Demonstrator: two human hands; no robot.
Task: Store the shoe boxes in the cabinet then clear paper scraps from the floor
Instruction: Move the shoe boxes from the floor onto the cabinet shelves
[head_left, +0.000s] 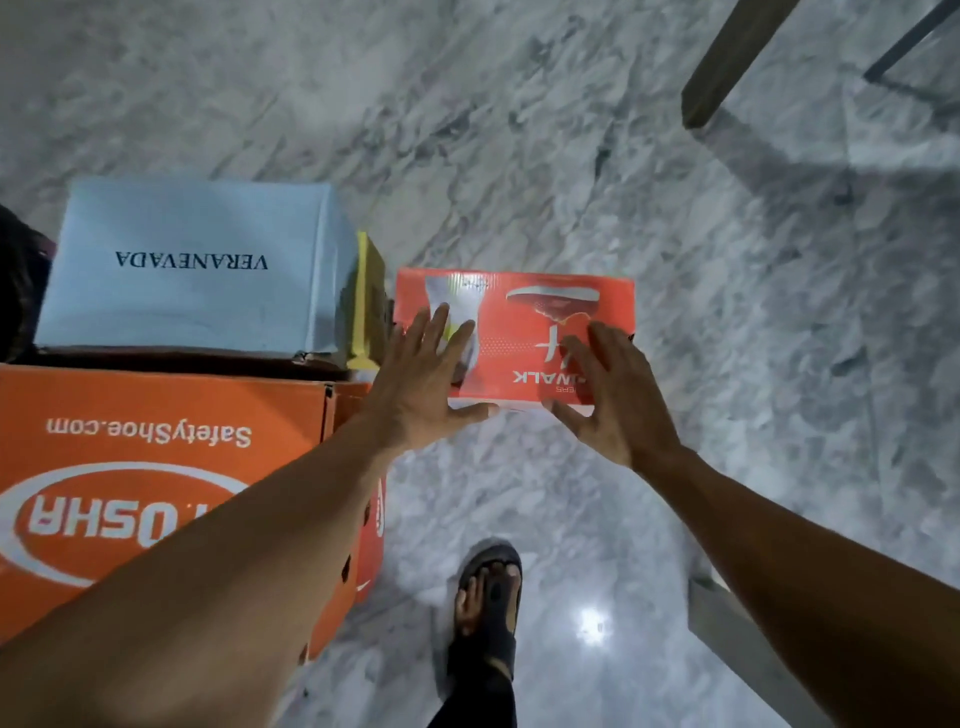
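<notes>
We see a red cardboard shoe box (519, 332) at the centre of the frame, lying flat on the grey veined marble floor (571, 156). Its lid faces up, with a printed shoe and upside-down lettering ending in "WALK". The left hand (426, 379) is over the left part of the lid, fingers straight and spread wide, thumb stretched along the box's near edge. The right hand (613, 395) is over the right part of the lid, its fingers also fanned apart and its thumb pointing towards the left thumb at the same edge. Neither hand is curled round or pinching anything. We cannot tell whether the palms press on the lid or hang just above it.

Just left of the red box stands a thin yellow box (366, 301) on edge. Beside that, in the upper left, is a pale blue cardboard box (192, 265) printed "VERANEVADA". A large orange cardboard box (156, 467) marked "SafetyShoe.com" fills the lower left, partly under the left forearm.

At bottom centre we see a foot in a black sandal (488, 603) on the floor. A brown wooden furniture leg (727, 62) slants across the upper right.
</notes>
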